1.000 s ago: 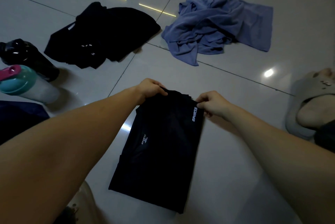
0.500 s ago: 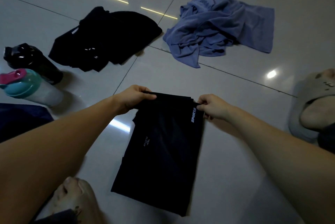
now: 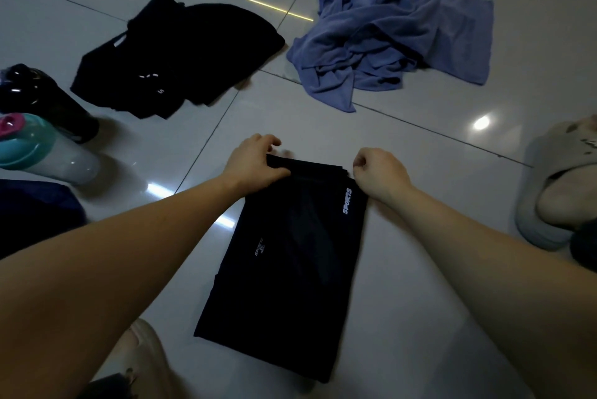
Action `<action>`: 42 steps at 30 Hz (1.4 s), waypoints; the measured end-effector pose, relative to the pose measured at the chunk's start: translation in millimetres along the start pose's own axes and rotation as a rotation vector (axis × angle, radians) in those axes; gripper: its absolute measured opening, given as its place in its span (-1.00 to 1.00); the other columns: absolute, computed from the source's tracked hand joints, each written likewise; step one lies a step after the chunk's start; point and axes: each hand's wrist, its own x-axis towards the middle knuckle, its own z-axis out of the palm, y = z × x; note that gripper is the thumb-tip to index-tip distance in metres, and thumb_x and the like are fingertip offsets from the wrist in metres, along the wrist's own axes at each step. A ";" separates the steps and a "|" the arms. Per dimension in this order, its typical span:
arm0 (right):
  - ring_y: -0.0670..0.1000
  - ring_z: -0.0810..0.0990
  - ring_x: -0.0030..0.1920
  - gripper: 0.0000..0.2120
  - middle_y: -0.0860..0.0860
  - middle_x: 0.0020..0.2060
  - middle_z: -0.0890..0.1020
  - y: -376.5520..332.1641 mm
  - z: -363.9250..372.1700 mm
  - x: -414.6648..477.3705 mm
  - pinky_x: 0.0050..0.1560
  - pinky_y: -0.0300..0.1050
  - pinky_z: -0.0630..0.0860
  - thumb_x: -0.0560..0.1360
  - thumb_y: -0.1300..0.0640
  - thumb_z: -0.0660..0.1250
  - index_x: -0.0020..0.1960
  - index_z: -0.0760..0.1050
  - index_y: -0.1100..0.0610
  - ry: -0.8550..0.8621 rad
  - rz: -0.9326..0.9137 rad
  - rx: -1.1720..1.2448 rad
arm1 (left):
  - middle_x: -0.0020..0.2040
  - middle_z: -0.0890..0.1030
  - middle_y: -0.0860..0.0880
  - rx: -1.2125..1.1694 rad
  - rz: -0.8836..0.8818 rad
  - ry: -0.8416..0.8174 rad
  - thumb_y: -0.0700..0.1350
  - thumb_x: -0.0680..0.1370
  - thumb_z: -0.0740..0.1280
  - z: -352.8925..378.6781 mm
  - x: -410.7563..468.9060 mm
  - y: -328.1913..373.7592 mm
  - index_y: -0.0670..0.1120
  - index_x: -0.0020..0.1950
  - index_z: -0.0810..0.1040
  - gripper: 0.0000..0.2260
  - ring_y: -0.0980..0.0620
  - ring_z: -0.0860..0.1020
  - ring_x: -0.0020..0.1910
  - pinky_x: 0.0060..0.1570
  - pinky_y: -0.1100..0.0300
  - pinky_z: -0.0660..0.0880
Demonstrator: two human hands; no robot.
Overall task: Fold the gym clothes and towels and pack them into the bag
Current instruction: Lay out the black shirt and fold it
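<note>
A black garment with white "SPORTS" lettering (image 3: 290, 246) lies folded into a long rectangle on the white tiled floor in front of me. My left hand (image 3: 255, 162) grips its far left corner, thumb on top of the cloth. My right hand (image 3: 378, 172) pinches the far right corner with curled fingers. A second black garment (image 3: 181, 56) lies crumpled at the back left. A blue-purple towel (image 3: 394, 33) lies bunched at the back right.
Two bottles lie at the left: a black one (image 3: 42, 98) and a teal-capped one with a pink spout (image 3: 42, 149). Dark blue fabric (image 3: 35, 214) sits at the left edge. A foot in a grey slipper (image 3: 559, 188) is at the right.
Both hands still hold the far edge of the folded black garment. My left hand shifted slightly inward along that edge; the garment lies in much the same place.
</note>
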 end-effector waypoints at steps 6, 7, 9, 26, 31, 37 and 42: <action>0.16 0.53 0.30 -0.64 0.13 0.30 0.58 -20.4 6.2 21.3 0.33 -0.02 0.44 0.58 0.19 0.26 0.36 0.51 0.18 -0.187 -0.148 0.088 | 0.21 0.52 -0.05 0.329 0.137 -0.062 0.12 0.48 0.44 -1.8 6.9 -0.3 0.04 0.32 0.53 -0.56 -0.11 0.44 0.23 0.21 -0.02 0.38; 0.16 0.53 0.30 -0.67 0.13 0.30 0.58 -25.6 6.2 25.1 0.32 -0.02 0.43 0.60 0.19 0.25 0.34 0.53 0.18 -0.193 -0.140 0.089 | 0.20 0.53 -0.04 0.337 0.159 -0.069 0.11 0.48 0.44 -1.3 8.4 0.6 0.04 0.32 0.53 -0.57 -0.11 0.44 0.22 0.21 -0.02 0.37; 0.18 0.55 0.26 -0.72 0.12 0.26 0.60 -34.1 6.2 29.9 0.28 -0.02 0.47 0.59 0.17 0.26 0.27 0.58 0.16 -0.212 -0.115 0.061 | 0.12 0.57 -0.03 0.351 0.198 -0.074 0.06 0.49 0.43 -2.5 10.8 4.9 0.03 0.23 0.58 -0.67 -0.11 0.45 0.18 0.16 -0.01 0.36; -0.07 0.60 -0.27 -0.94 0.01 -0.24 0.67 -25.4 -13.0 12.9 -0.21 -0.22 0.52 0.53 0.15 0.44 -0.09 0.66 0.14 -0.404 -0.047 0.462 | -0.08 0.67 -0.11 0.031 0.105 -0.376 -0.05 0.63 0.33 -39.5 25.5 17.4 -0.13 0.03 0.67 -0.81 -0.10 0.62 -0.06 0.00 0.03 0.54; -0.04 0.53 -0.28 -0.79 0.03 -0.31 0.61 -22.8 -7.8 9.8 -0.14 -0.12 0.45 0.54 0.13 0.44 -0.15 0.65 0.27 -0.441 -0.109 0.309 | -0.10 0.66 -0.13 0.074 0.072 -0.292 0.01 0.62 0.34 -31.5 30.1 13.9 -0.16 -0.01 0.65 -0.76 -0.15 0.61 -0.09 -0.07 0.04 0.51; 0.17 0.54 -0.08 -0.66 0.24 -0.11 0.56 -32.5 -8.8 13.1 -0.09 -0.05 0.35 0.67 -0.01 0.18 -0.11 0.48 0.23 -0.411 -0.080 -0.125 | -0.09 0.59 -0.04 0.346 0.126 -0.060 0.09 0.64 0.26 -10.7 27.8 2.7 -0.06 0.07 0.62 -0.74 -0.13 0.50 0.01 0.02 0.03 0.35; 0.26 0.50 0.15 -0.72 0.18 0.17 0.51 -26.9 2.7 -16.3 0.08 0.12 0.37 0.60 0.12 0.23 0.27 0.41 0.19 0.128 -0.382 -0.490 | 0.29 0.50 -0.18 0.187 -0.061 0.262 -0.01 0.62 0.23 3.8 -3.2 -2.5 -0.13 0.32 0.49 -0.68 -0.22 0.44 0.26 0.25 -0.11 0.35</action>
